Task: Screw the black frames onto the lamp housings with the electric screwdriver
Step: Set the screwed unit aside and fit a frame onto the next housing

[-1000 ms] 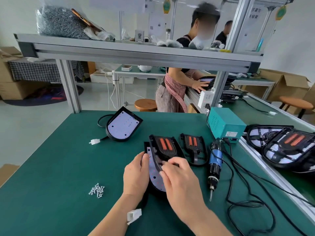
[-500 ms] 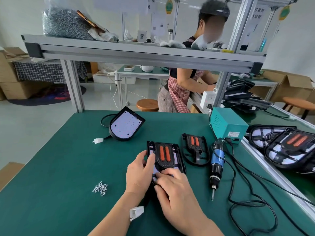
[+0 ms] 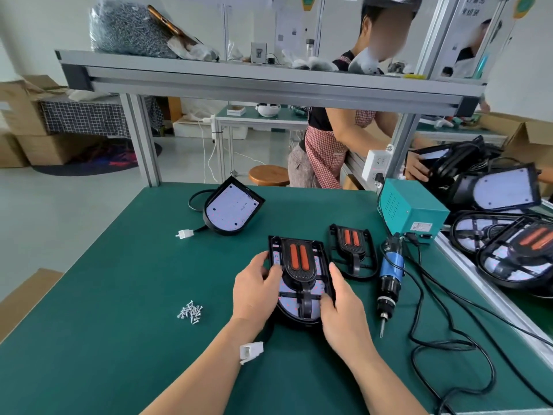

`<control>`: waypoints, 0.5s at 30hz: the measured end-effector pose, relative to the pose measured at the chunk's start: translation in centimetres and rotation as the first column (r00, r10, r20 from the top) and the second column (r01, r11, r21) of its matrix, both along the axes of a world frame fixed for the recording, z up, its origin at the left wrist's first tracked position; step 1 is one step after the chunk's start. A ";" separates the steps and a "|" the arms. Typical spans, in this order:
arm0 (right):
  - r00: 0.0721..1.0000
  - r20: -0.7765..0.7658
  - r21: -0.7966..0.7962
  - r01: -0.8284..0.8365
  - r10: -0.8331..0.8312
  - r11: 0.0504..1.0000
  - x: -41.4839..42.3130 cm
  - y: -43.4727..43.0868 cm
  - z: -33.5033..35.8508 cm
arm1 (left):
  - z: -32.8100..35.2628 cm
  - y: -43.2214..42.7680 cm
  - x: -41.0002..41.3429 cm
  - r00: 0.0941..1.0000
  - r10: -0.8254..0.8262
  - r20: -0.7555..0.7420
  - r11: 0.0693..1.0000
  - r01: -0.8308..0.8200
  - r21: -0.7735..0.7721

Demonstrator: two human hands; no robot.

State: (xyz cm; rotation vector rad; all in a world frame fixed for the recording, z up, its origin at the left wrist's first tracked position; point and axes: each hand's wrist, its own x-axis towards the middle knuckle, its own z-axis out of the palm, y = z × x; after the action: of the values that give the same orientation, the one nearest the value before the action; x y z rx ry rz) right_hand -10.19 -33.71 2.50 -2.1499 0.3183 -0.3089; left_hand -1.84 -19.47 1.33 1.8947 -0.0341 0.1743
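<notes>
A black frame with two orange strips lies flat on a lamp housing in the middle of the green table. My left hand grips the pair's left edge, thumb on the frame. My right hand clasps the right edge, fingers pressing the frame's lower part. A second black frame lies loose to the right. Beside it rests the blue electric screwdriver, tip toward me, held by no hand. Another lamp housing without a frame sits farther back left. A small heap of screws lies to the left.
A teal power box stands at the right rear, with black cables looping over the table's right side. Finished lamps pile beyond the right rail. A white connector lies by my left wrist. A person works behind the aluminium shelf.
The frame, tilted up a second ago, now lies flat on the housing. My hands slid from on top of it to its two sides.
</notes>
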 end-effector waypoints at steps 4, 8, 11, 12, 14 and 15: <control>1.000 -0.025 -0.031 -0.004 0.003 1.000 -0.4 0.0 0.0 | 0.9 0.1 -0.4 0.998 -0.026 -0.056 0.999 0.028 0.027; 0.999 -0.028 -0.075 -0.019 0.017 0.997 -1.7 0.0 -0.1 | 2.1 1.1 -0.2 0.995 -0.046 -0.083 0.985 0.059 0.160; 0.999 -0.017 -0.101 -0.038 0.037 0.994 -2.7 -0.2 -0.3 | 2.9 3.6 0.0 0.998 -0.015 -0.058 0.938 0.035 0.345; 0.999 -0.016 -0.107 -0.040 0.038 0.993 -2.9 -0.3 -0.3 | 3.2 4.9 0.1 0.998 -0.006 -0.061 0.914 0.031 0.404; 0.999 -0.014 -0.104 -0.038 0.037 0.994 -3.0 -0.3 -0.2 | 4.0 7.7 0.4 0.996 0.008 -0.093 0.873 0.039 0.486; 0.999 -0.015 -0.095 -0.036 0.035 0.995 -3.1 -0.3 -0.2 | 4.4 9.1 0.4 0.993 0.016 -0.118 0.853 0.049 0.519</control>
State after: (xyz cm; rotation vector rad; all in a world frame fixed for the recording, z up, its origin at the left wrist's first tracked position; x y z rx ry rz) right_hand -13.27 -34.05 2.28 -2.2498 0.2774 -0.2948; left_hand -1.40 -10.36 5.78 2.4479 -0.0175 0.0383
